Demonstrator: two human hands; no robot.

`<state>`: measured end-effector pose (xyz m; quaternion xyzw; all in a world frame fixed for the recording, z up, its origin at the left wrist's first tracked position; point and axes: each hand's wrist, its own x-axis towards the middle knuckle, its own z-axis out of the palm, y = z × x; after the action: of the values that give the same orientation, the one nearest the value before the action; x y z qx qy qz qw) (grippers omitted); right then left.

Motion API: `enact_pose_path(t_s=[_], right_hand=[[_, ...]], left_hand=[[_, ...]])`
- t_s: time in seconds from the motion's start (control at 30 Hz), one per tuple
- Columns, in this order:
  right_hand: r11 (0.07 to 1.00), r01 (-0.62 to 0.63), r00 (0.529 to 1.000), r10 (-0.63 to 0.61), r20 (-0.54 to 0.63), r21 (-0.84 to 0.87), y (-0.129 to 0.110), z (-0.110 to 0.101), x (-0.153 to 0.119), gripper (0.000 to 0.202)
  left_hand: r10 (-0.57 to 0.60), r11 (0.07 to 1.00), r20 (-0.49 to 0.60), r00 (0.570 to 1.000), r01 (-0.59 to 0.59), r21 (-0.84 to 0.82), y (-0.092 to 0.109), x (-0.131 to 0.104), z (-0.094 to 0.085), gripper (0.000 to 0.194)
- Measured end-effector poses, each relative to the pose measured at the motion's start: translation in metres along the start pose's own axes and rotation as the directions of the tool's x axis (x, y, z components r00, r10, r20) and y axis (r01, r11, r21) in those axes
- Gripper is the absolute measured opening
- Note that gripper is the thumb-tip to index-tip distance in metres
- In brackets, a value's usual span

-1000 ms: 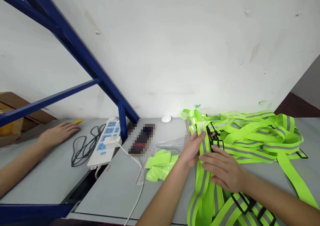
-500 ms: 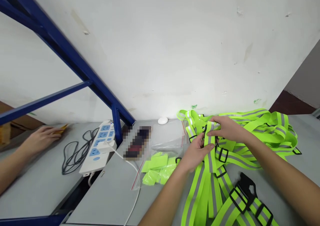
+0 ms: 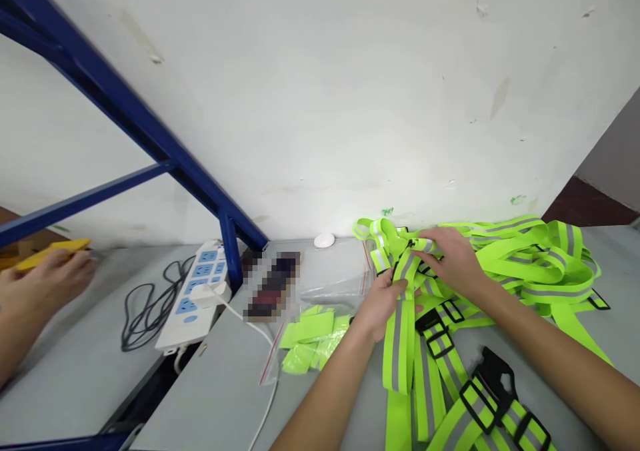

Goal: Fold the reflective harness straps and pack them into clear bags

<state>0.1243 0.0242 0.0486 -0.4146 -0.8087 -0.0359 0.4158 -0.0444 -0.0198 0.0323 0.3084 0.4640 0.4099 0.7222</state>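
Head view, and here's the left hand, thumb across the front, pinching a lime-green webbing strap with a grey reflective stripe. Up above, the right hand has its thumb and fingertips closed on the strap's upper end. The strap hangs from that grip in front of the tangled lime-green pile, over the grey tabletop.

Good handling here, I'd say: keep the left pinch firm so the layers stay stacked, let the right fingers lay the upper end flat, stripe outward, no twist. Mind the black plastic slider close by; it could snag a loop, so lift clear before pulling.

And against half a second ago: the right hand's pinch sits slightly higher, the strap's rounded bottom hangs lower, and a dark buckle part now shows beside it. Far left, the co-worker's hand has moved outward, its yellow item now more in sight. I can't tell what that item is.
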Motion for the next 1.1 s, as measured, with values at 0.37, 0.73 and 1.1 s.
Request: enact_pose_path(t_s=[0.37,0.73,1.1], right_hand=[[0.982,-0.135,0.987,0.145,-0.070,0.131,-0.017,-0.022,0.000,0.023],[0.980,-0.197,0.978,0.196,-0.073,-0.003,-0.007,-0.017,-0.002,0.026],[0.993,0.086,0.996,-0.087,-0.003,-0.077,-0.014,-0.009,-0.011,0.020]], left_hand=[[0.118,0.985,-0.045,0.992,-0.112,0.129,0.006,-0.009,0.003,0.034],[0.199,0.887,-0.118,0.973,-0.128,0.443,0.014,-0.009,-0.010,0.054],[-0.017,0.991,-0.067,0.998,0.008,-0.133,0.011,-0.011,0.001,0.075]])
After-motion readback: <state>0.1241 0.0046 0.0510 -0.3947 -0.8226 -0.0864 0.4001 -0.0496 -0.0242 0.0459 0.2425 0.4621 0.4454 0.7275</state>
